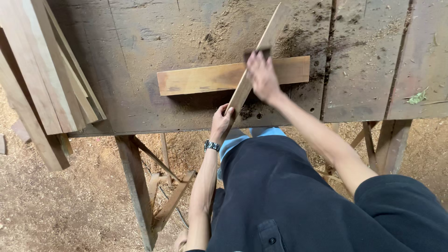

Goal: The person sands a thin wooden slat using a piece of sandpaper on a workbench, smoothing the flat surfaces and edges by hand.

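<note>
A narrow wooden strip (270, 35) lies slanted over a wider flat plank (200, 79) on the sawdust-covered workbench (140, 37). My left hand (220, 122) grips the strip's near end at the bench's front edge; a watch is on that wrist. My right hand (262, 77) presses a dark piece of sandpaper (255, 52) against the middle of the strip, where it crosses the plank.
Several long boards (44, 79) are stacked at the bench's left end, overhanging the edge. The bench stands on wooden legs and braces (140, 186) over a sawdust-strewn floor. A small green leaf (416, 97) lies on the right planks. Gaps run between the bench's right boards.
</note>
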